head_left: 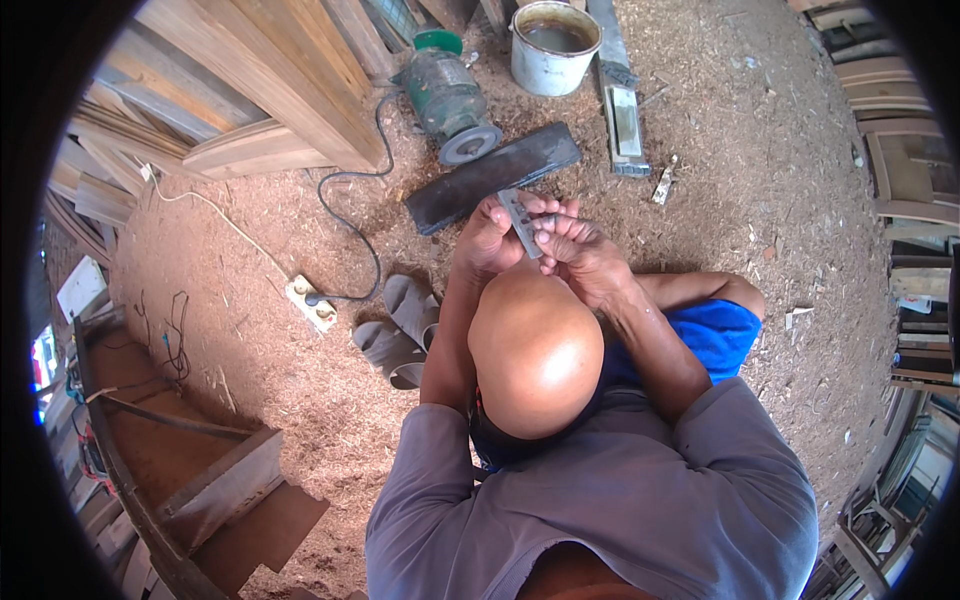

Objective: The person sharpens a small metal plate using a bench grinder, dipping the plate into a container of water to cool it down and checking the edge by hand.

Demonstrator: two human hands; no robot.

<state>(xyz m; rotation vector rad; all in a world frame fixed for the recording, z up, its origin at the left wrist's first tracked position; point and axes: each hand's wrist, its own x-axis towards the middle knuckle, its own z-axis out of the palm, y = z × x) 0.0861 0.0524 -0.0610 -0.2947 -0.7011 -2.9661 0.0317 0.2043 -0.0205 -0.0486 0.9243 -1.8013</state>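
Looking down, 2 bare hands meet in the centre of the frame, just above a bent knee. Between them, tilted, is a narrow grey metal strip (519,224) with dark openings along it. The left hand (486,238) pinches its upper part; the right hand (588,258) has thumb and fingers closed on its lower part. Held this way, the strip would probably be steadiest with even pressure from both thumbs and with fingertips clear of its edges, which may be sharp; tilting it to the light should help judge its face.

Just beyond the hands, a dark rectangular block (495,178) lies on the brown floor (720,150), which is strewn with wood shavings. Above it, at upper centre, sits a green-grey motor (443,97) with a grinding wheel (470,145); its black cable (345,228) curves down to a pale socket strip (312,303), left of 2 grey sandals (390,345). A white bucket (552,74) stands at the top. Timber planks (270,75) lean at upper left; wooden frames (905,170) line the right edge.
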